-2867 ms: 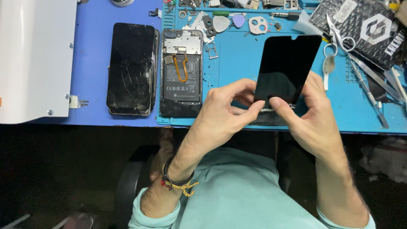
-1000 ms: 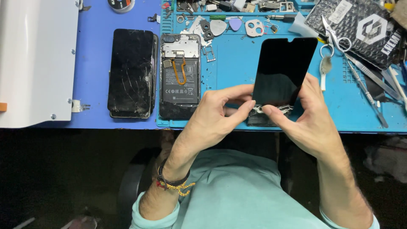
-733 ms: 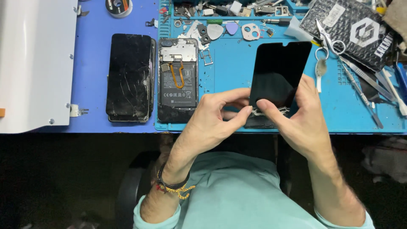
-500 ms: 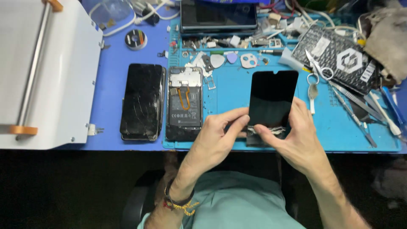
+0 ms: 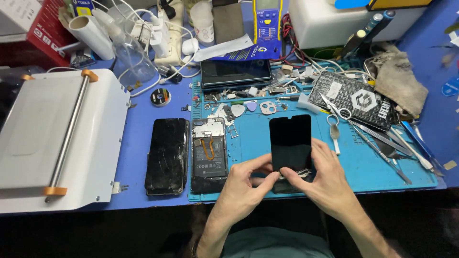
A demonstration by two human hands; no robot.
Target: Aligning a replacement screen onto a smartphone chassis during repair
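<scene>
Both hands hold a black phone screen panel (image 5: 290, 142) over the blue work mat (image 5: 363, 162). My left hand (image 5: 246, 184) pinches its lower left edge with thumb and fingers. My right hand (image 5: 322, 179) grips its lower right edge, fingertips at the ribbon connectors under the panel. To the left lie an opened phone body (image 5: 209, 154) showing its battery and an orange flex cable, and a cracked black screen (image 5: 167, 155).
A white machine with an orange-ended bar (image 5: 57, 138) fills the left. Tweezers, scissors (image 5: 337, 112) and picks lie right of the mat beside a black bubble bag (image 5: 356, 100). A tablet (image 5: 235, 72), small parts, a meter (image 5: 267, 21), cables and a grey rag (image 5: 399, 81) crowd the back.
The camera has tilted up, bringing the back of the bench and its clutter into view. My hands keep the same grip on the screen panel at its lower edge.
</scene>
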